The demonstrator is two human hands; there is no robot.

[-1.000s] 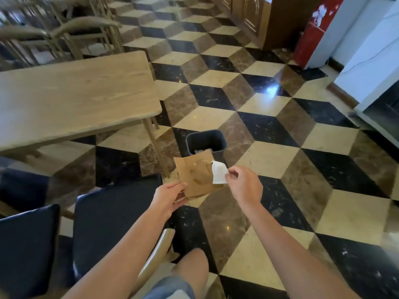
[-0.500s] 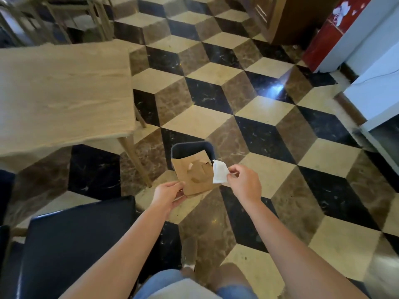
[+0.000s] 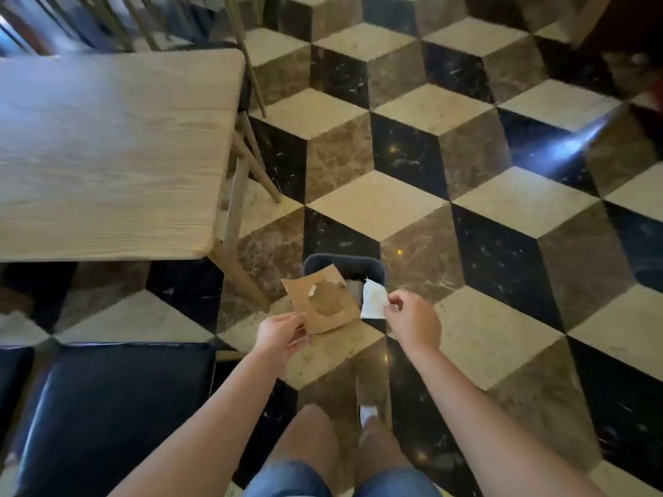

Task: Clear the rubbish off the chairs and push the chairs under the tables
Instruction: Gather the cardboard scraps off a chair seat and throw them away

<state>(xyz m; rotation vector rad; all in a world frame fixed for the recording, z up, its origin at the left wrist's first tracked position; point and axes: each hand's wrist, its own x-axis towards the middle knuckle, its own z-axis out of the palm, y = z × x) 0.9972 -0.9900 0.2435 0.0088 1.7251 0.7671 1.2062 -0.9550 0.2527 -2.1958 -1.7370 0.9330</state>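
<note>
My left hand (image 3: pixel 281 337) pinches the near corner of a brown cardboard piece (image 3: pixel 323 301) with a round cut-out. Between thumb and fingers, my right hand (image 3: pixel 412 322) holds a small white paper scrap (image 3: pixel 373 301). Both pieces hang over the near rim of a small dark bin (image 3: pixel 341 263) standing on the floor; some rubbish shows inside it. A chair with a dark padded seat (image 3: pixel 107 407) stands at the lower left, pulled out from the light wooden table (image 3: pixel 107 156). The seat looks bare.
A second dark seat (image 3: pixel 10 382) shows at the left edge. Wooden chairs (image 3: pixel 150 23) stand behind the table at the top left. The floor is a cube-patterned marble of cream, brown and black tiles. My knees and one shoe are at the bottom.
I have stepped closer to the bin and the view has tilted down. Both hands, still holding the cardboard and paper, now reach over the bin's near rim.
</note>
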